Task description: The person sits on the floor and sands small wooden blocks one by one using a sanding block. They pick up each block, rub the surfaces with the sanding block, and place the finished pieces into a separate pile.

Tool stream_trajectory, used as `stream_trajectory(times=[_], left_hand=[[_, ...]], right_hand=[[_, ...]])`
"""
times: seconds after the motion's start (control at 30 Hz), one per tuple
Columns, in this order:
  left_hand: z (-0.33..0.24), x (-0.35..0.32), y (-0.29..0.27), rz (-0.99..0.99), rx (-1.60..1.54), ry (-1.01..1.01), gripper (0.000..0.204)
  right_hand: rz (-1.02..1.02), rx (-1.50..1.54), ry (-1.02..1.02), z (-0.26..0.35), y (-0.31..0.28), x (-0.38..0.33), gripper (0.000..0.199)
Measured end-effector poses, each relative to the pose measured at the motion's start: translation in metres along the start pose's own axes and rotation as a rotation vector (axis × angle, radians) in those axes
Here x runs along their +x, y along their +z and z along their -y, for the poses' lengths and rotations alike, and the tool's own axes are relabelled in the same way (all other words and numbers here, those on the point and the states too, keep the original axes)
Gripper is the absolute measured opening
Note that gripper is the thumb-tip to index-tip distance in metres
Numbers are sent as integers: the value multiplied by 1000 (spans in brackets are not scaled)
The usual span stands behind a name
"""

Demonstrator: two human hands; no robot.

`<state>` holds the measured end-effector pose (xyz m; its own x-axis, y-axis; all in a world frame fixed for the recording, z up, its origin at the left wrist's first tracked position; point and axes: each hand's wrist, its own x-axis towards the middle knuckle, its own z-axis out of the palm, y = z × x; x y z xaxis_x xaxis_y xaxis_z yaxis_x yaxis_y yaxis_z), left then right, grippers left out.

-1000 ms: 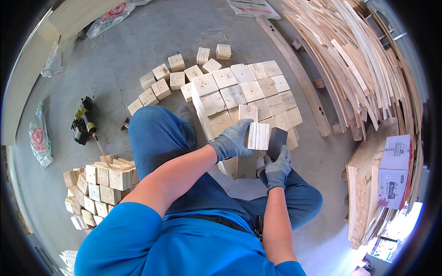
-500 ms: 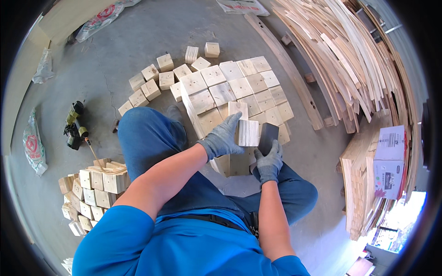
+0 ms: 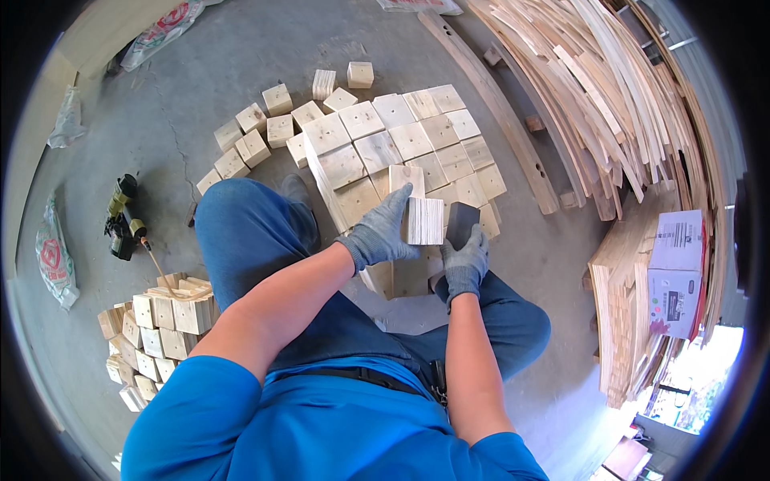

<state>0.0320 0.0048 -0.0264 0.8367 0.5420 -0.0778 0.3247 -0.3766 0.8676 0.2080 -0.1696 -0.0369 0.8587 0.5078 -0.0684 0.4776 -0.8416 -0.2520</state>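
Observation:
Gloved in grey, my left hand (image 3: 380, 228) grips a layered wooden block (image 3: 425, 221), thumb and fingers at its left side, its striped edge facing up. Just to the right, my gloved right hand (image 3: 465, 260) is closed around a dark grey sanding block (image 3: 463, 224) held upright beside the wooden one. A narrow gap shows between the two. Both hands are over the near part of a neat stack of wooden blocks (image 3: 411, 139) between my legs. One loose wooden block (image 3: 407, 181) lies on top of that stack, just beyond my left hand.
Several loose blocks (image 3: 277, 99) lie on the floor beyond the stack. To the left are a green-and-black power tool (image 3: 122, 218) and another block pile (image 3: 154, 341). Long wood strips (image 3: 573, 96), a plank (image 3: 489, 112) and a carton (image 3: 676, 272) are at the right.
The whole view has shifted slightly. The sanding block has moved a little away from me alongside the wooden block; both hands keep their holds.

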Motion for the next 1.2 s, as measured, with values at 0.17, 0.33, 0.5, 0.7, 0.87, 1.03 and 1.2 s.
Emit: stream_trajectory(times=[0.17,0.33,0.5,0.7,0.87,1.03,1.2], left_hand=[[7,0,2,2,-3,-19,141],[9,-1,3,42,42,-65,139],[6,0,4,37,-7,-43,138],[3,3,3,41,-2,-38,135],[10,5,6,2,-19,19,123],[18,6,10,-32,-31,52,114],[20,5,9,-15,-20,52,111]], right_hand=[[-14,-14,0,9,5,10,97],[-7,-15,19,3,9,16,97],[-22,133,49,-7,4,17,93],[-93,377,-165,34,-67,-26,83],[-176,245,-499,57,-69,-55,82],[-109,63,-558,70,-54,-64,83],[-70,52,-551,76,-57,-62,81]])
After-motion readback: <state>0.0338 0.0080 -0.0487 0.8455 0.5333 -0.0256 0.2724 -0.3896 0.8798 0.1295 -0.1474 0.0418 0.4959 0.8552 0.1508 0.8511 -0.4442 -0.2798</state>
